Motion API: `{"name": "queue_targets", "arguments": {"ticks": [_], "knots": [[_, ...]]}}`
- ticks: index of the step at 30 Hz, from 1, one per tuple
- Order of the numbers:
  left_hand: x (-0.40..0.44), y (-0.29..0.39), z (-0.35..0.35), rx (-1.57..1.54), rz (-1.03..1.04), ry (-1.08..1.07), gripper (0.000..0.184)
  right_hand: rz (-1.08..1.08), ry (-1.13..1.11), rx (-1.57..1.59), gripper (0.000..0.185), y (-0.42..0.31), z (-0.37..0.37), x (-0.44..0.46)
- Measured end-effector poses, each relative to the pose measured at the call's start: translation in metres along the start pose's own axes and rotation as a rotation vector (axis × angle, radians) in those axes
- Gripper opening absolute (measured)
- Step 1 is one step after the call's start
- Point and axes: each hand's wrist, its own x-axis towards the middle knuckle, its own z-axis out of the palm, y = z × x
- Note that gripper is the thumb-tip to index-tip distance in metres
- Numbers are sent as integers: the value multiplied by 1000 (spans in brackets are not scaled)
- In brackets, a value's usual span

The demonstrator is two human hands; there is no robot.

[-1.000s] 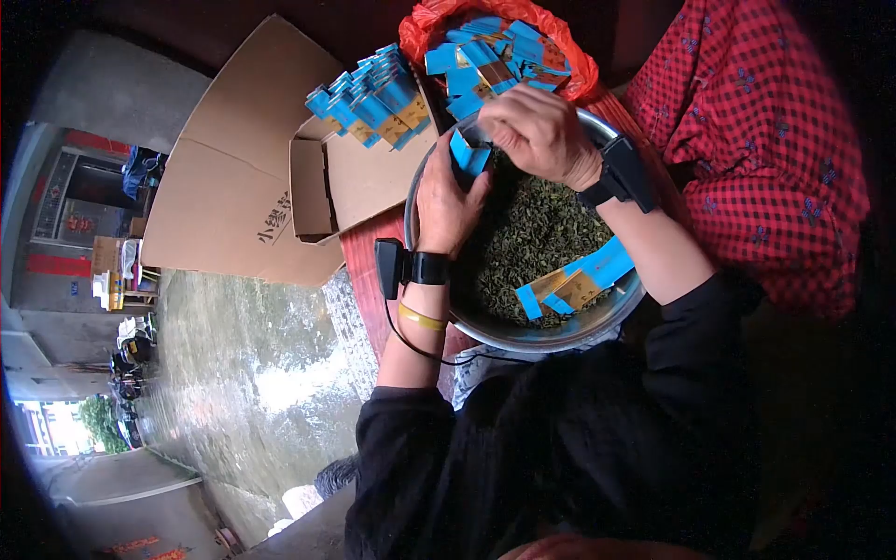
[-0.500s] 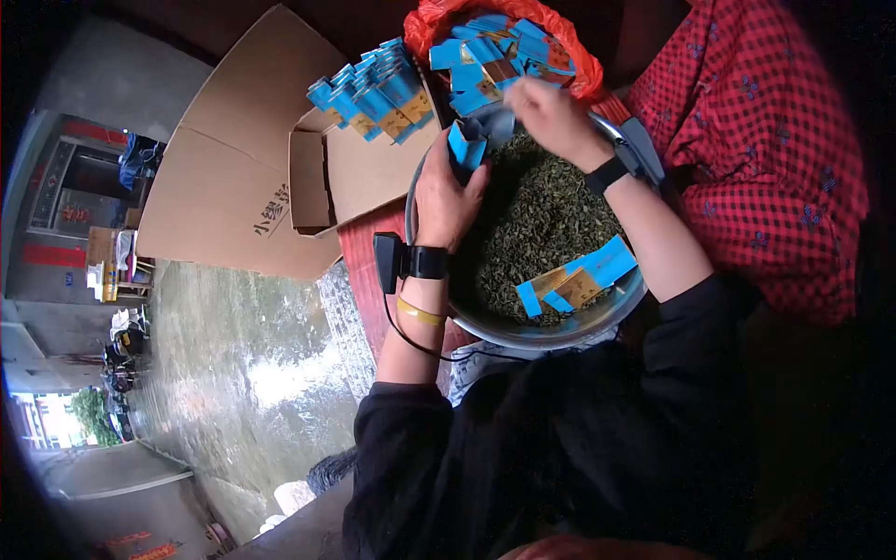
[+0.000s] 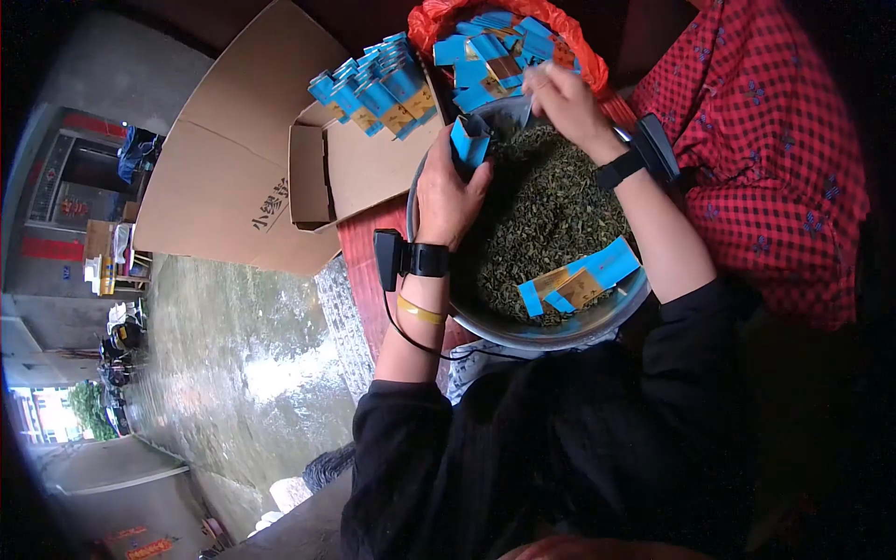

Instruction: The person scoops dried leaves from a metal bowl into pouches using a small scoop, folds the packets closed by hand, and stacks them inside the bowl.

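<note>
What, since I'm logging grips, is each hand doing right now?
Left hand: closed around a small blue box.
Right hand: partly curled; whether it holds anything cannot be told.

Grip: left hand [image 3: 446, 198] around a small carton [image 3: 472, 146], over the left side of the basin [image 3: 579, 334]
Leaves [image 3: 551, 210]: in the basin, right of the grip and nearer the body
Flat cartons [image 3: 583, 282]: on the leaves, nearer the body, right of the grip
Right hand [image 3: 571, 105]: right of the grip, slightly farther out
Bag [image 3: 425, 26]: beyond the grip, loose cartons [image 3: 495, 58] in it
Cardboard box [image 3: 378, 177]: left of the grip
Carton group [image 3: 381, 91]: beyond the grip, leftward, at the cardboard box's far end
</note>
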Motion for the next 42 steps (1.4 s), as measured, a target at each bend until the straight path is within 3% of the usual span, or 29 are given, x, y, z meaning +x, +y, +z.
{"name": "queue_targets", "arguments": {"ticks": [5, 8, 11, 16, 19, 23, 25, 27, 30, 34, 37, 39, 40, 41, 42], "knots": [[1, 2, -1, 42, -27, -40, 60, -209, 183, 152, 26, -29, 8, -10], [1, 2, -2, 20, 20, -24, 61, -614, 173, -274, 13, -45, 17, -18], [1, 1, -1, -13, -30, -27, 61, -746, 111, -368, 13, -61, 15, -22], [1, 2, -2, 14, 6, -35, 62, -712, 131, -389, 12, -62, 18, -25], [0, 0, -1, 16, 39, -45, 62, -706, -4, -389, 12, -57, 26, -27], [0, -3, 0, -19, 18, -13, 61, -334, 169, -37, 20, -49, 12, -20], [-1, -4, 0, -29, 12, 20, 61, -311, 259, -8, 24, -41, 6, -11], [0, -1, -1, -39, 13, 41, 60, -218, 183, 27, 21, -29, 0, -7], [0, 6, -2, -29, -4, 71, 60, -190, -156, -55, 14, -26, 5, -10], [0, 3, -3, -133, -17, 69, 62, -110, -368, 200, 37, -50, 18, -20], [-1, 0, -1, -136, 12, 63, 61, -235, -304, 2, 30, -41, 34, -29], [1, 3, 0, -118, 117, 77, 58, -176, -339, -75, 25, -32, 27, -23], [-1, 5, -1, -254, 52, 50, 45, -115, -377, -148, 21, -28, 25, -21], [0, 4, -1, -256, 51, 53, 45, -117, -379, -149, 21, -28, 24, -21], [1, 1, -1, -276, 31, 76, 38, -204, -342, -161, 19, -29, 25, -21]]}}
